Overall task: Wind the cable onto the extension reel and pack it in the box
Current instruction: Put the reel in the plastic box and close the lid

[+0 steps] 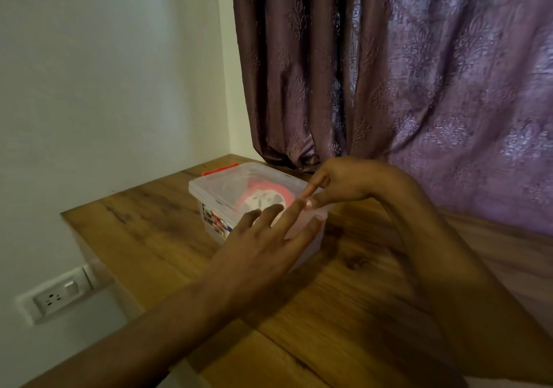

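A clear plastic box (209,196) with its lid on stands on the wooden table (329,298) near the far corner. Through the lid the red and white extension reel (263,196) shows inside. A red latch (220,168) sits at the box's far end. My left hand (263,238) lies flat on the near part of the lid with fingers spread and straight. My right hand (338,184) is at the box's right edge, its fingers bent down with the tips on the lid's rim. The cable itself is not visible.
A white wall runs along the left with a socket and switch plate (59,293) below table height. A purple patterned curtain (419,73) hangs behind the table and reaches down to its back edge. Bare wood lies in front of the box.
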